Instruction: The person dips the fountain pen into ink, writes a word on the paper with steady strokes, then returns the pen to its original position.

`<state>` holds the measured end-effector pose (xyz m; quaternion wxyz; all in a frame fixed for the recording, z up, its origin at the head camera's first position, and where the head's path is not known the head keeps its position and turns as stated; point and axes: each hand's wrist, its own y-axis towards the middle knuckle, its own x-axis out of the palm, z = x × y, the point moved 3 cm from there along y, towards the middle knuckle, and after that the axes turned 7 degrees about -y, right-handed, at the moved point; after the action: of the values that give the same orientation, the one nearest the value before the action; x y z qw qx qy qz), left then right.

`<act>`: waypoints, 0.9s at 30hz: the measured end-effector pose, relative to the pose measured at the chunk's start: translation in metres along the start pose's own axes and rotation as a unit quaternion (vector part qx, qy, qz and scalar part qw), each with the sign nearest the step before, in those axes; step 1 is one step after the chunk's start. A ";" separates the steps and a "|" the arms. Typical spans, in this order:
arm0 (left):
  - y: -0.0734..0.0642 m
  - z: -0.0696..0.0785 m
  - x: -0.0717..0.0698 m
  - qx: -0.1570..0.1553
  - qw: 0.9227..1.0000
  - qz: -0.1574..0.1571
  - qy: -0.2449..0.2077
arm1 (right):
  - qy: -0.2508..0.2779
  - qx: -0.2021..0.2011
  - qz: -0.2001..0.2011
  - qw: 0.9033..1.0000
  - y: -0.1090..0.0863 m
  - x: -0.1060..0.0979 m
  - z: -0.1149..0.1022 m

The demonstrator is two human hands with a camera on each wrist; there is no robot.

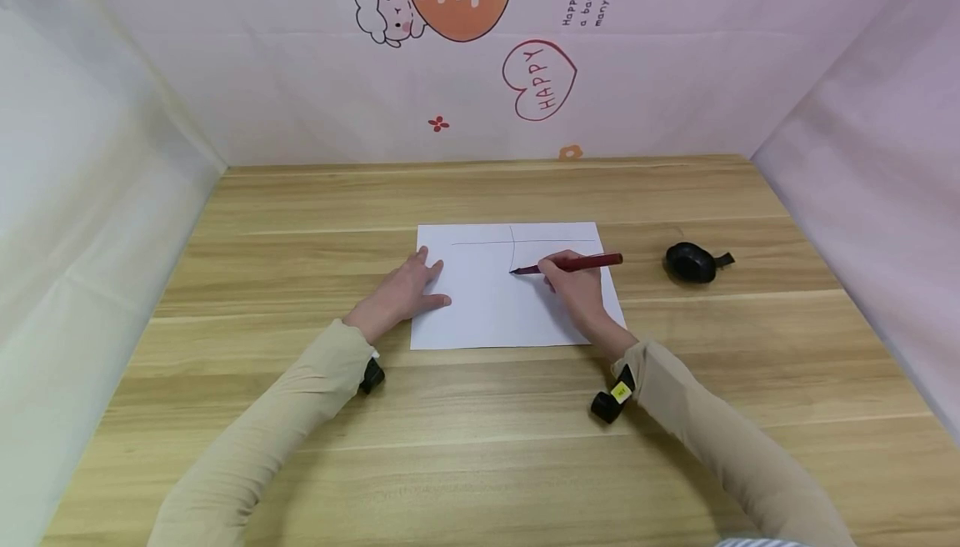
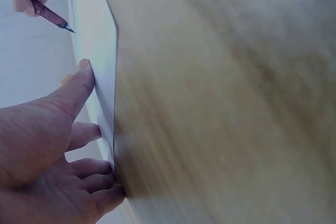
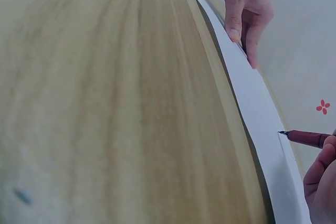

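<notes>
A white sheet of paper [image 1: 468,313] lies on the wooden table, bearing a thin horizontal line near its top and a vertical line that crosses it. My right hand [image 1: 573,284] grips a dark red fountain pen [image 1: 596,262] between thumb and fingers. The nib meets the paper at the lower end of the vertical line. On the paper's left edge rests my left hand [image 1: 408,288], fingers spread and thumb pointing inward. In the left wrist view, the left hand's fingertips [image 2: 113,195] touch the paper and the table beside it.
To the right of the paper sits a black rounded object [image 1: 691,263] with a short tab; its kind is unclear. The wooden table [image 1: 487,447] ends at a printed white cloth [image 1: 300,97] behind, with more cloth at both sides. A small black device [image 1: 611,397] is strapped to the right wrist.
</notes>
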<state>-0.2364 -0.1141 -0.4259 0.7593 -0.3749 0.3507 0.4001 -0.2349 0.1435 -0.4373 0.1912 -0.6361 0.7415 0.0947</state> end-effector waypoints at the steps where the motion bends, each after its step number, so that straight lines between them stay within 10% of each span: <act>1: 0.000 0.000 0.000 0.000 1.000 0.000 0.001 | 0.000 0.002 -0.001 1.000 0.000 0.000 0.000; 27: -0.001 0.000 0.000 0.007 1.000 0.002 0.002 | -0.009 0.021 -0.031 0.999 -0.014 0.002 0.004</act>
<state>-0.2352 -0.1143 -0.4255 0.7604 -0.3698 0.3552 0.3985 -0.2202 0.1413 -0.4404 0.2135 -0.6537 0.7217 0.0791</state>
